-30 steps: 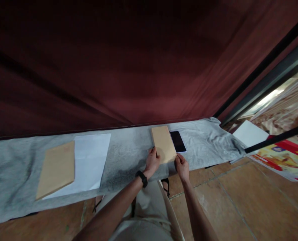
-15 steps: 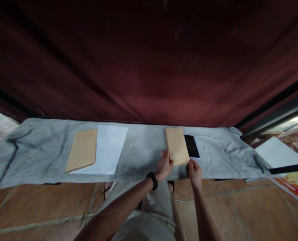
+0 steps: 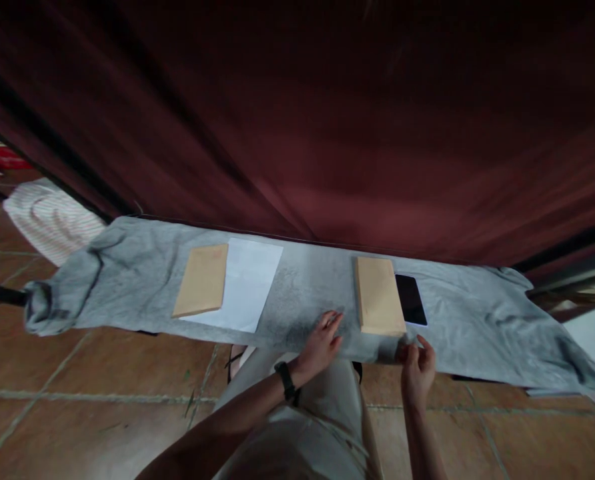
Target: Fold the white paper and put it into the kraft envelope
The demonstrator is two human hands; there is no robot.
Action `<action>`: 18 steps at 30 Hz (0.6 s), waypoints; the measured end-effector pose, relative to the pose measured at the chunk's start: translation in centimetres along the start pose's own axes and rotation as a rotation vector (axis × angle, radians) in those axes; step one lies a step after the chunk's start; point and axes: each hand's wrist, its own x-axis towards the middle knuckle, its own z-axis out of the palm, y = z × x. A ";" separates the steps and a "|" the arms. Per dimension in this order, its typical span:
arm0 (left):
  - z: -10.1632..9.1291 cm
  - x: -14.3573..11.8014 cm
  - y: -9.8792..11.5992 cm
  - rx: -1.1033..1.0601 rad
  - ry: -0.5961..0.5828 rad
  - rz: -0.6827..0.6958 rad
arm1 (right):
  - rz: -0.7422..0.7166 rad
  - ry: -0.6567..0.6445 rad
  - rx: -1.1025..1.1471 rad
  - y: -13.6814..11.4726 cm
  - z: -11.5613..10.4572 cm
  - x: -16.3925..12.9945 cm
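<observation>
On grey cloth (image 3: 307, 293), right of centre: tan envelope (image 3: 379, 305) lying flat, black phone (image 3: 410, 299) lying just beside its right edge, apparently touching. Both hands now off the envelope, versus half a second ago when gripping its near corners. Left hand (image 3: 321, 344) hovering near the cloth, left of the envelope's near corner, fingers spread, released, holding nothing. Right hand (image 3: 417, 363) sitting just below the envelope's near right corner, fingers loosely curled, holding nothing visible; contact with the cloth edge not clear. Black watch (image 3: 286, 382) sitting on left wrist.

Camera view swinging left compared with earlier frames: striped fabric (image 3: 52, 220) showing at far left, white board and printed sheet at right mostly gone from view.

Further left on the cloth: second tan envelope (image 3: 201, 280) lying over the left part of a white paper sheet (image 3: 247, 285), unchanged in place on the cloth. Envelopes lying closed side up, contents not visible. Dark red curtain (image 3: 327, 133) hanging behind the cloth, tiled floor (image 3: 77, 393) below.
</observation>
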 end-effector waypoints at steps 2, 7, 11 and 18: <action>-2.7 -1.5 -1.3 0.079 0.074 -0.025 | -0.061 0.002 -0.035 0.2 0.1 -1.5; -13.3 -3.6 -5.8 0.408 0.491 -0.106 | -0.214 -0.284 -0.205 -0.5 2.2 -5.6; -23.2 -4.5 -9.9 0.679 0.780 -0.456 | -0.487 -0.577 -0.293 -1.4 6.1 -7.6; -28.9 -5.7 -13.8 0.762 0.609 -0.848 | -0.707 -0.701 -0.436 -1.6 12.2 -9.3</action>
